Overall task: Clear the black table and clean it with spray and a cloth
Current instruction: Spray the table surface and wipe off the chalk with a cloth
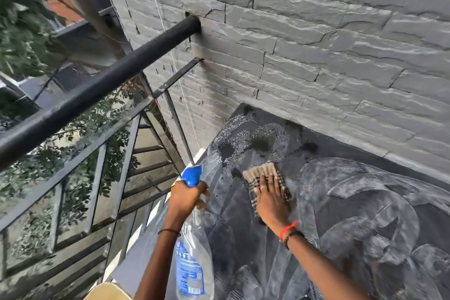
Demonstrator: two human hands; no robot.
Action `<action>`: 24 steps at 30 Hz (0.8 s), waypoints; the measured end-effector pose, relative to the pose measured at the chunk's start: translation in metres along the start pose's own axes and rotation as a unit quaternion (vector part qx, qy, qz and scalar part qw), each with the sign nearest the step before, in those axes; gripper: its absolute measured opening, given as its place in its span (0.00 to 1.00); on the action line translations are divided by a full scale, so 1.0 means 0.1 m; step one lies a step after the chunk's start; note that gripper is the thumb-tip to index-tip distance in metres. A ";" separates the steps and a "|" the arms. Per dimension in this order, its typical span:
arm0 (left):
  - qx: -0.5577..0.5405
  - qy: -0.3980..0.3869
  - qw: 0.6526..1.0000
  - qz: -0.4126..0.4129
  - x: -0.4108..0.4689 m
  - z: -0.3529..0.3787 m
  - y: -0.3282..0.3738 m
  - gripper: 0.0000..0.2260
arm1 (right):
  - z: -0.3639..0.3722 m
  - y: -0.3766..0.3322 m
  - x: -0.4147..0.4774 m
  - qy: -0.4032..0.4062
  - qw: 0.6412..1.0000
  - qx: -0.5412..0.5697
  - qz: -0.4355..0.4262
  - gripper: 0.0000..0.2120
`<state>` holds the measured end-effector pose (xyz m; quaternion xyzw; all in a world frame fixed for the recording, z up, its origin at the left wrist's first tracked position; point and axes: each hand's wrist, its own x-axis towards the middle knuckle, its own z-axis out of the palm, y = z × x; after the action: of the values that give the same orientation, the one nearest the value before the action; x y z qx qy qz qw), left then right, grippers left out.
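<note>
The black table (345, 178) fills the lower right, streaked with grey wipe marks and with wet speckled spray patches near its far left corner. My right hand (271, 198) lies flat with straight fingers on a beige checked cloth (264, 174), pressing it onto the tabletop. My left hand (188, 196) grips the neck of a clear spray bottle (193, 258) with a blue trigger head and a blue label. The bottle hangs over the table's left edge.
A grey stone-tile wall (316, 44) runs along the table's far side. A black metal balcony railing (97, 85) stands to the left, with trees and a building beyond it. A tan object (107, 292) shows at the bottom edge.
</note>
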<state>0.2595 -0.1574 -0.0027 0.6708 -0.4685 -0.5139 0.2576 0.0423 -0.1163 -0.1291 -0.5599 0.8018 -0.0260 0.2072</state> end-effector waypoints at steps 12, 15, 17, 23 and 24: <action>-0.019 -0.011 1.000 0.007 0.32 -0.14 0.14 0.05 | 0.08 -0.29 -0.11 -0.017 0.974 -0.081 -0.213 0.28; -0.023 -0.006 1.000 0.013 0.36 -0.16 0.19 0.07 | -0.09 0.09 -0.05 -0.020 0.969 -0.120 -0.216 0.34; -0.028 -0.001 0.999 0.017 0.38 -0.19 0.19 0.06 | -0.23 0.11 0.23 -0.019 0.969 -0.125 -0.214 0.39; -0.047 0.006 0.999 0.010 0.42 -0.25 0.21 0.07 | -0.30 -0.79 0.92 -0.019 0.980 -0.099 -0.171 0.29; -0.044 0.007 0.999 0.007 0.44 -0.24 0.20 0.06 | -0.23 -0.96 0.92 -0.018 0.977 -0.091 -0.191 0.30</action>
<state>0.2763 -0.2090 0.0027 0.6592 -0.4482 -0.5275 0.2937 0.0926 -0.2396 -0.1101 -0.7195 0.6755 0.0181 0.1605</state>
